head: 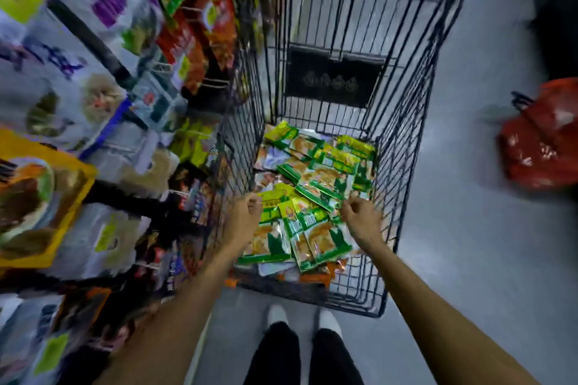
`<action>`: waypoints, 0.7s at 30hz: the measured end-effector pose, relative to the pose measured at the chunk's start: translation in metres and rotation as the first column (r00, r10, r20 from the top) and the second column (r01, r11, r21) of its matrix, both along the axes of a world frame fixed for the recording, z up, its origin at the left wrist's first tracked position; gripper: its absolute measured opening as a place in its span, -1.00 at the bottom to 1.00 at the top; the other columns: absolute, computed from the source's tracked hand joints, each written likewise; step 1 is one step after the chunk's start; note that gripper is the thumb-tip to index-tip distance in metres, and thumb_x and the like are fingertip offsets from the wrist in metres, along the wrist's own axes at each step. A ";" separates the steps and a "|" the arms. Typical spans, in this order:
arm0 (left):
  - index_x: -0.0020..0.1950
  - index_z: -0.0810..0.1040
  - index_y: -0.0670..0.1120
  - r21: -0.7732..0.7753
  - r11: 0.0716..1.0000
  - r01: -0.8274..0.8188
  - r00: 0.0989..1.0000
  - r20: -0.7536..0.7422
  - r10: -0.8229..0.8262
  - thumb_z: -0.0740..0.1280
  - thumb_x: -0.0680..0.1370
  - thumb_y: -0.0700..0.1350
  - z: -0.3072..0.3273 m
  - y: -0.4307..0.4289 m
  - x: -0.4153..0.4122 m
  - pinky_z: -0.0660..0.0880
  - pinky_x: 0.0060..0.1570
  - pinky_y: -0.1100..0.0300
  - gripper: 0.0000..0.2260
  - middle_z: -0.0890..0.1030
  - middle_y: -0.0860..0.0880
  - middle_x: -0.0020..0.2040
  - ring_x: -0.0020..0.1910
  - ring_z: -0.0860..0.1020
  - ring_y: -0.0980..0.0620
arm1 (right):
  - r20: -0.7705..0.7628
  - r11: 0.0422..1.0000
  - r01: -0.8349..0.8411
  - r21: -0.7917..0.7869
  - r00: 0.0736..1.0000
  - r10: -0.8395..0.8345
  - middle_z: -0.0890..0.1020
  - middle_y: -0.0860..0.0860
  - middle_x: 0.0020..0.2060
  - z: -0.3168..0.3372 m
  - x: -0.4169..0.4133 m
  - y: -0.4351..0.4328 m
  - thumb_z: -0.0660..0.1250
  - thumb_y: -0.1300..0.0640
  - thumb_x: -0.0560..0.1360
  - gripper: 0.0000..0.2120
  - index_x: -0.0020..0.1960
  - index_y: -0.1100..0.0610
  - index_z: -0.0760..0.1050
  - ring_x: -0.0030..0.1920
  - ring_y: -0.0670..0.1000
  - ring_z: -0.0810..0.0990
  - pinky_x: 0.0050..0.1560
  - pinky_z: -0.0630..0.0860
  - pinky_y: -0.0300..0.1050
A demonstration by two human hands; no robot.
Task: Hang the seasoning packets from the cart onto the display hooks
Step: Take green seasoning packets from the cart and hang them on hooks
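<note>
Many green and yellow seasoning packets (316, 178) lie piled in the bottom of a black wire cart (406, 141). Both my hands reach down into the cart's near end. My left hand (245, 217) has curled fingers and pinches the top edge of a green packet (270, 230) at the pile's left side. My right hand (361, 219) is curled too, its fingertips pinching the edge of a packet (325, 236) on the right side of the near bunch. The display hooks (215, 82) with hanging packets stand on the left, blurred.
Shelving full of hanging packets (72, 103) lines the left side, close against the cart. A red plastic bag (544, 141) lies on the grey floor at right. My feet (300, 319) stand just behind the cart's near end.
</note>
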State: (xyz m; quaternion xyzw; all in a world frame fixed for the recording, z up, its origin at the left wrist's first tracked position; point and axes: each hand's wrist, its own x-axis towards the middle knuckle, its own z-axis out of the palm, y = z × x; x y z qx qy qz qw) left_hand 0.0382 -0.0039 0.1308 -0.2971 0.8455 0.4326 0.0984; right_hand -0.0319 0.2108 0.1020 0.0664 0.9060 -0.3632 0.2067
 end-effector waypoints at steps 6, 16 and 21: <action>0.16 0.49 -0.38 -0.115 0.993 0.013 0.964 0.264 0.017 0.17 0.63 -0.21 -0.088 -0.009 -0.001 0.41 -0.11 0.00 -0.74 0.56 -0.39 0.07 0.04 0.54 -0.29 | 0.164 0.983 0.040 0.181 0.984 -0.070 0.47 0.19 -0.33 -0.086 0.009 -0.001 0.18 0.16 0.60 -0.71 -0.25 0.28 0.42 -0.29 0.12 0.45 -0.32 0.26 -0.12; 0.40 0.25 -0.31 -0.209 0.970 -0.121 0.888 0.415 0.200 0.25 0.58 -0.22 -0.141 0.001 0.001 0.33 0.24 -0.07 -0.58 0.28 -0.30 0.39 0.32 0.33 -0.28 | 0.222 0.911 -0.047 0.411 0.974 -0.050 0.45 0.15 0.23 -0.133 0.019 -0.006 0.35 -0.07 0.51 -0.53 0.26 0.24 0.43 0.23 0.18 0.46 0.24 0.41 0.13; 0.38 0.25 -0.28 -0.210 0.949 -0.234 0.886 0.357 0.297 0.39 0.49 -0.25 -0.143 0.006 0.001 0.36 0.23 -0.11 -0.48 0.32 -0.27 0.36 0.30 0.36 -0.27 | 0.195 0.913 -0.006 0.408 0.978 -0.080 0.44 0.15 0.25 -0.136 0.022 -0.008 0.37 -0.09 0.48 -0.48 0.29 0.23 0.39 0.23 0.18 0.45 0.28 0.37 0.15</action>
